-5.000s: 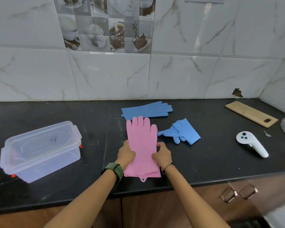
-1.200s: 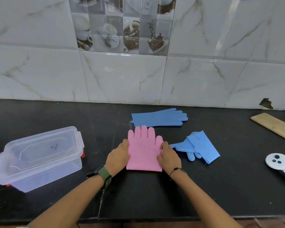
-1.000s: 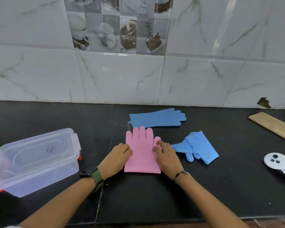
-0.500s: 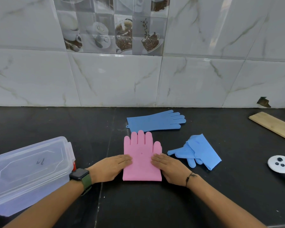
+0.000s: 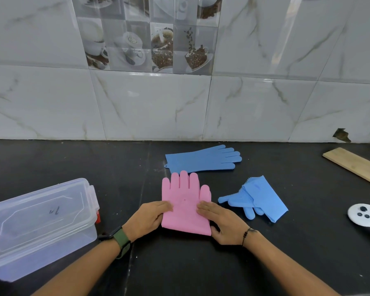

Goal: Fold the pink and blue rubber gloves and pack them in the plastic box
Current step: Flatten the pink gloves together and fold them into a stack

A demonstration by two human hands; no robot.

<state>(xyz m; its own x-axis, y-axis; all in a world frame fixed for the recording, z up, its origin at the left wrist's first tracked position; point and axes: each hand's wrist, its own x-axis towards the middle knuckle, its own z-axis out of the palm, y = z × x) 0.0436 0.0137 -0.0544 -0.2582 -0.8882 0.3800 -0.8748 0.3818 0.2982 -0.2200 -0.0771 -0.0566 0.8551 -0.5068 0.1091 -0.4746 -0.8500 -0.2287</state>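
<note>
A pink rubber glove (image 5: 185,197) lies folded in half on the black counter, fingers pointing toward the wall. My left hand (image 5: 146,220) grips its left edge and my right hand (image 5: 222,222) grips its right edge, thumbs under, fingers flat on top. One blue glove (image 5: 201,160) lies flat and unfolded behind it. A second blue glove (image 5: 257,198) lies folded to the right. The clear plastic box (image 5: 36,223) stands at the left with its lid on.
A wooden board (image 5: 352,165) lies at the far right near the tiled wall. A white controller (image 5: 364,216) rests at the right edge. The counter's front edge is close below my forearms.
Five seconds ago the pink glove lay full length; it is now folded in half. In the last second my hands slid from pressing on top to gripping its two side edges.
</note>
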